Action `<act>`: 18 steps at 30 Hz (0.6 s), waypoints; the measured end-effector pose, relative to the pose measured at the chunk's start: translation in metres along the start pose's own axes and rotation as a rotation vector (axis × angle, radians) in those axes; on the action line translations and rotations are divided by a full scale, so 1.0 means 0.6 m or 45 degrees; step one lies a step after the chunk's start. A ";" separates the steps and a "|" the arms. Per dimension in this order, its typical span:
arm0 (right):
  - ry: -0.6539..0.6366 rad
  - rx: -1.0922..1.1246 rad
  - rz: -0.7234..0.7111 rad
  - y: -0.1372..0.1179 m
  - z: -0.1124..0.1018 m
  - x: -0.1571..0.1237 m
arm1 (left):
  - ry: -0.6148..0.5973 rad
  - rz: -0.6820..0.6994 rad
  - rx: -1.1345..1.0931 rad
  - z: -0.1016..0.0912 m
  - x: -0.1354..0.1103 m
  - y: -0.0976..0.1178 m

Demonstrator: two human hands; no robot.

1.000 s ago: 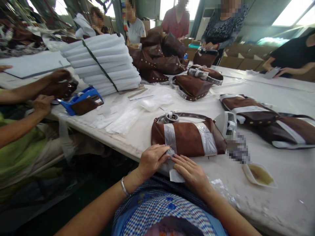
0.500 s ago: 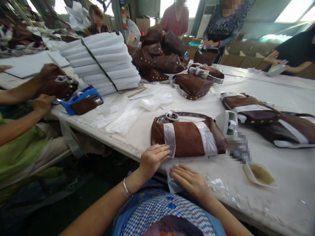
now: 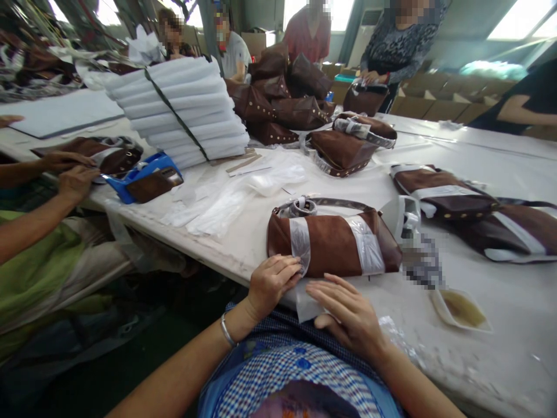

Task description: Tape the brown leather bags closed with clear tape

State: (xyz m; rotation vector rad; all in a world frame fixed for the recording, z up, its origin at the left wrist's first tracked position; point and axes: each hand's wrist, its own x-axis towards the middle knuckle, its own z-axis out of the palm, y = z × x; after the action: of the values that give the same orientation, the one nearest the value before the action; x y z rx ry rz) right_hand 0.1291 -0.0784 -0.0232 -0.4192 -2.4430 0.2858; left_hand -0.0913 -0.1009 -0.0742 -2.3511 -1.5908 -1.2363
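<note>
A brown handbag lies on its side in front of me, two clear plastic strips wrapped round its body and its handle toward the back. At its lower left corner, my left hand has its fingers closed over the bottom edge, at the end of the left plastic strip. My right hand is just below the bag, fingers stretched and thumb apart. Beneath it a loose piece of clear plastic hangs over the table edge, partly hidden by the hand.
A tape dispenser stands right of the bag, near a shallow dish of yellowish liquid. More wrapped handbags lie at right. White padded sheets are stacked at back left. A co-worker's hands work beside a blue dispenser.
My right hand has risen toward the bag from the loose plastic, its thumb now spread. My left hand stays almost in place. At left, the co-worker's bag has been lowered onto the table.
</note>
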 end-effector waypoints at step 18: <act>-0.117 -0.426 -0.250 0.088 0.006 0.038 | -0.011 -0.027 -0.060 0.002 -0.001 -0.005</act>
State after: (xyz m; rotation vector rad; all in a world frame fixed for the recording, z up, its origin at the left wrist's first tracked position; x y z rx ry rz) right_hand 0.1217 -0.0213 -0.0294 -0.3080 -2.6041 -0.1945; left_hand -0.0934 -0.0995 -0.0766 -2.3765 -1.6109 -1.2836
